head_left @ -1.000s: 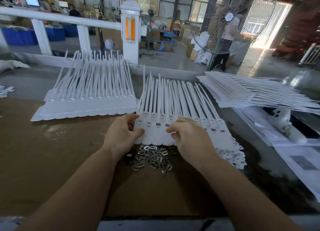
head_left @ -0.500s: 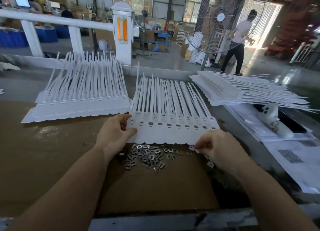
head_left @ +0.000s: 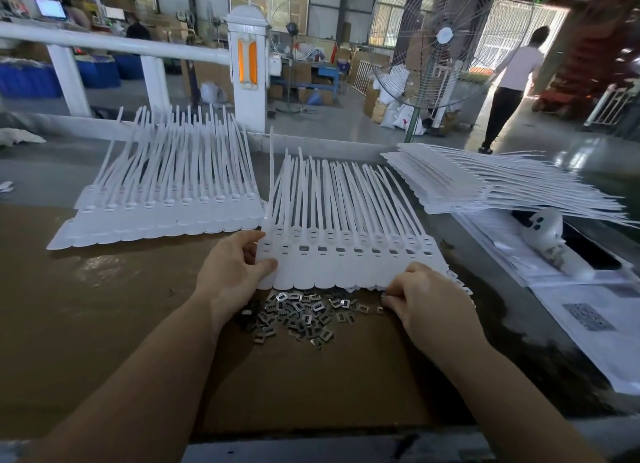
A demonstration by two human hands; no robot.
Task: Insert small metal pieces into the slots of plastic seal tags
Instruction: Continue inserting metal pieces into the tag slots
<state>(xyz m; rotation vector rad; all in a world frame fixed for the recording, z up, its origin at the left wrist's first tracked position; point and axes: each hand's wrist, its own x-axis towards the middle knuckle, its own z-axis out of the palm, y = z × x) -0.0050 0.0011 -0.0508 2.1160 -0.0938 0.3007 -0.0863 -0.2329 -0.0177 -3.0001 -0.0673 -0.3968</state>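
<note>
- Two bare forearms reach in from the near edge over a brown cardboard sheet (head_left: pixel 311 386) that covers the table (head_left: pixel 41 171).
- The left hand (head_left: pixel 230 272) pinches the left end of a strip of white plastic seal tags (head_left: pixel 346 265): its thumb lies on top of the strip's near left corner and its fingers curl at the edge. That grip is closed on the strip.
- The right hand (head_left: pixel 424 298) sits at the strip's near right corner with fingers curled down against the cardboard. The fingertips are hidden, so I cannot tell whether this grip has one of the metal pieces, the strip's edge, or nothing.
- A loose heap of small metal pieces (head_left: pixel 301 315) lies on the cardboard between the hands, just near of the strip's scalloped edge; a few stray ones lie close to the right hand.
- The held strip lies in the middle of the table, its tails fanning toward the far side. Its row of slots shows dark; whether they are filled is too small to tell.
- A second tag strip (head_left: pixel 166 216) lies to the left, a little farther off.
- A stack of tag strips (head_left: pixel 467 182) lies to the right, above printed papers (head_left: pixel 588 310) and a white plastic object (head_left: pixel 547 234).
- Beyond the table stand a white railing (head_left: pixel 114 45), a large pedestal fan (head_left: pixel 446 39) and a walking person (head_left: pixel 512 84).
</note>
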